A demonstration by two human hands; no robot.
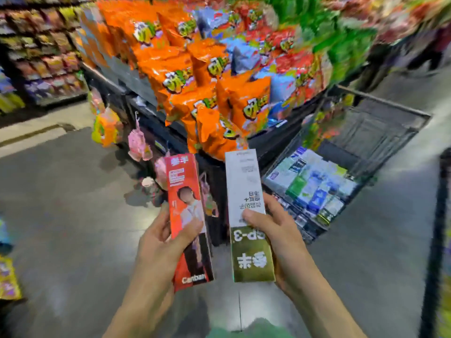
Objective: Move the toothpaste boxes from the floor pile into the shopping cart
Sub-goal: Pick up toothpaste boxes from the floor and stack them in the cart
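Note:
My left hand (161, 242) grips a red toothpaste box (188, 215) with a person's picture on it, held upright at centre. Beside it, my right hand (275, 237) grips a white and gold toothpaste box (245, 191), also upright, thumb across its front. To the right stands the dark shopping cart (380, 132), its bottom covered by several blue, white and green toothpaste boxes (310, 184). Both held boxes are left of the cart and above the floor. The floor pile is not in view.
A display table heaped with orange snack bags (195, 76) stands straight ahead, touching the cart's left side. Small pink and orange packs (136, 142) hang along its front. Shelving (41, 50) lines the far left. A dark post (436, 240) rises at the right edge.

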